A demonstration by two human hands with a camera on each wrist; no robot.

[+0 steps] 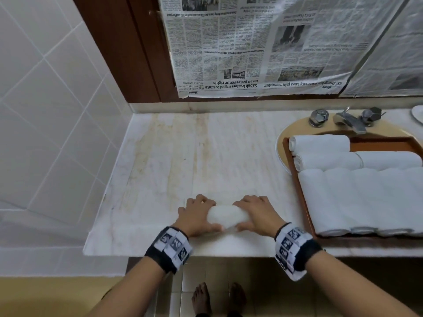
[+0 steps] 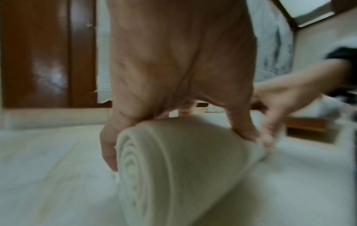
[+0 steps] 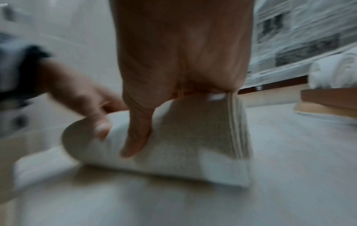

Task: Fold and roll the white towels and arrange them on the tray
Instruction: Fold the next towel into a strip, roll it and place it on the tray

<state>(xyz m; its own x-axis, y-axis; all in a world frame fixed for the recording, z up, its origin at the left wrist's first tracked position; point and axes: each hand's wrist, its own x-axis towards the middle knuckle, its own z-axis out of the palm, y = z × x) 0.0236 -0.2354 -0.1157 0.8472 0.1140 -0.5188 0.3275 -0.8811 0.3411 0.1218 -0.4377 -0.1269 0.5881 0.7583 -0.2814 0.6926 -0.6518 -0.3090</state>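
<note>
A rolled white towel lies on the marble counter near its front edge. My left hand grips its left end, fingers over the top and thumb on the near side. My right hand grips its right end the same way. The left wrist view shows the spiral end of the rolled towel under my left hand. In the right wrist view my right hand curls over the rolled towel. A brown tray at the right holds several rolled white towels.
The tray sits over a sink with a chrome faucet and two knobs. Newspaper covers the wall behind the counter. A white tiled wall bounds the left side. The bare marble counter stretches beyond the towel.
</note>
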